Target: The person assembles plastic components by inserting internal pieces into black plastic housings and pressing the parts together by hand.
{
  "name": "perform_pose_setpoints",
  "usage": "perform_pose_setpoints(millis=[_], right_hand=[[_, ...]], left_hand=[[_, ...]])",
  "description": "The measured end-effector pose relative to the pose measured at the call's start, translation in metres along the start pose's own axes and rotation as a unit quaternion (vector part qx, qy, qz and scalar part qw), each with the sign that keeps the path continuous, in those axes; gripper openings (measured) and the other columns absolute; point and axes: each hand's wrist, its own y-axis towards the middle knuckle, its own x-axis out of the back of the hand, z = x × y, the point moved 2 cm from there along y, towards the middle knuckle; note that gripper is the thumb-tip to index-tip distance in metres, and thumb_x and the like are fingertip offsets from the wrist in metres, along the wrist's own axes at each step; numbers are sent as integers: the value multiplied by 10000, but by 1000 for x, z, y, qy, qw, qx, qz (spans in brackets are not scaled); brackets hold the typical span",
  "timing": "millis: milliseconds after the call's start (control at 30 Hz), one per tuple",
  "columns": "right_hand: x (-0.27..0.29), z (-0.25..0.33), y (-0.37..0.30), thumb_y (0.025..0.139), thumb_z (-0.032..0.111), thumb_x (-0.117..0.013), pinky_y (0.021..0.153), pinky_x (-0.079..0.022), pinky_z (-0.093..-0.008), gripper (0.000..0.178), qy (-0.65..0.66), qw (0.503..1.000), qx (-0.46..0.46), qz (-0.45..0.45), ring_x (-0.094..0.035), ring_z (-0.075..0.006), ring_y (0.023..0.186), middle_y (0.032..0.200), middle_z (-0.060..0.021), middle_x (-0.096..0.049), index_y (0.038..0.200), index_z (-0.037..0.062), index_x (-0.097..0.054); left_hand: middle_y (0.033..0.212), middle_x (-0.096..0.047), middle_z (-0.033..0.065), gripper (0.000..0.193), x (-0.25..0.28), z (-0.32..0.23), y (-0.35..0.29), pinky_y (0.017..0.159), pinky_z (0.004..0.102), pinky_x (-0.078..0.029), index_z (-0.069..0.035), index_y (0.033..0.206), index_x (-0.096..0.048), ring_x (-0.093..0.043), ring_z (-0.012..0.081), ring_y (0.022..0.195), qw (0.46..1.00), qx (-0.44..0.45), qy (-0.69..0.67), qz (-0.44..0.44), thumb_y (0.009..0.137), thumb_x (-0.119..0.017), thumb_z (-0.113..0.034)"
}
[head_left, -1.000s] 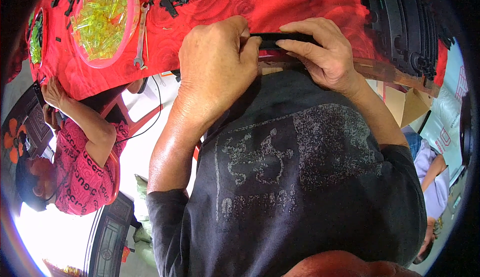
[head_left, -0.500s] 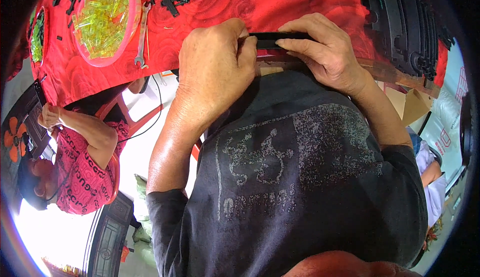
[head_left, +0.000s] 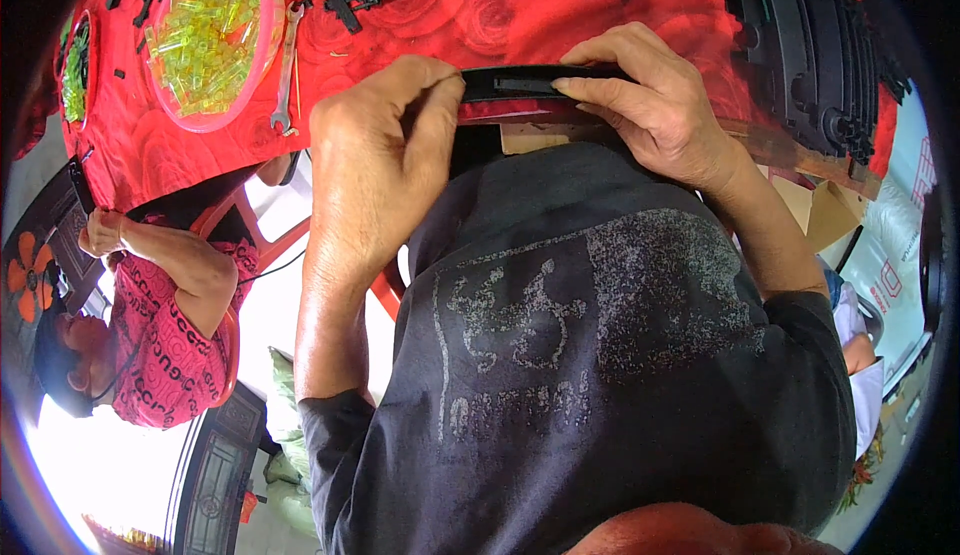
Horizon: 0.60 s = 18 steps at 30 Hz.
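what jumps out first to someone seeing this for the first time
Two hands, left hand and right hand, pinch a black plastic strip at the edge of a red rose-patterned tablecloth. At upper left sits a pink bowl of yellow-green pieces, with a wrench beside it.

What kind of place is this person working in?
Probably a small home workshop for hand assembly: a table under a red cloth, a pink bowl of yellow-green plastic pieces, stacked black plastic parts and a wrench.

Both hands, left hand [head_left: 375,145] and right hand [head_left: 650,105], pinch a black strip [head_left: 520,83] at upper centre (red-clothed bench [head_left: 480,15] behind).
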Motion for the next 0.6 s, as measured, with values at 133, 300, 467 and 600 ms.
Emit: perform_pose_setpoints(millis=[133, 300, 467, 600], right_hand=[[-1, 1, 0, 783, 99, -806, 707, -562, -359, 236, 6, 1000, -7, 5, -672, -258, 901, 1010, -80, -686, 1010, 62, -755], [0, -1, -1, 786, 104, -806, 709, -560, -359, 243, 2, 1000, -2, 8, -673, -257, 905, 1011, -77, -686, 1019, 66, -751], [0, -1, 0, 786, 107, -808, 709, -560, -359, 240, 1, 1000, -1, 7, -672, -263, 908, 1014, -75, -684, 1015, 71, -746], [1, -1, -1, 788, 108, -806, 713, -559, -361, 240, 8, 1000, -7, 14, -671, -264, 921, 1027, -76, -680, 1018, 72, -746]], left_hand=[[867, -710, 205, 133, -12, 12, -1, 689, 403, -549, 11, 1022, -734, -719, 335, 750, 991, -135, 9, -11, 912, -693, -50], [863, -699, 185, 173, -17, 7, 2, 700, 456, -550, -9, 1056, -735, -695, 399, 796, 986, -144, 82, 31, 903, -695, -79], [867, -703, 177, 189, -17, 10, -1, 700, 474, -552, -18, 1071, -737, -700, 389, 792, 980, -163, 109, 32, 911, -673, -96], [930, -723, 196, 209, -14, 6, -5, 747, 451, -568, -11, 1111, -734, -719, 382, 858, 976, -144, 144, 73, 924, -673, -80]])
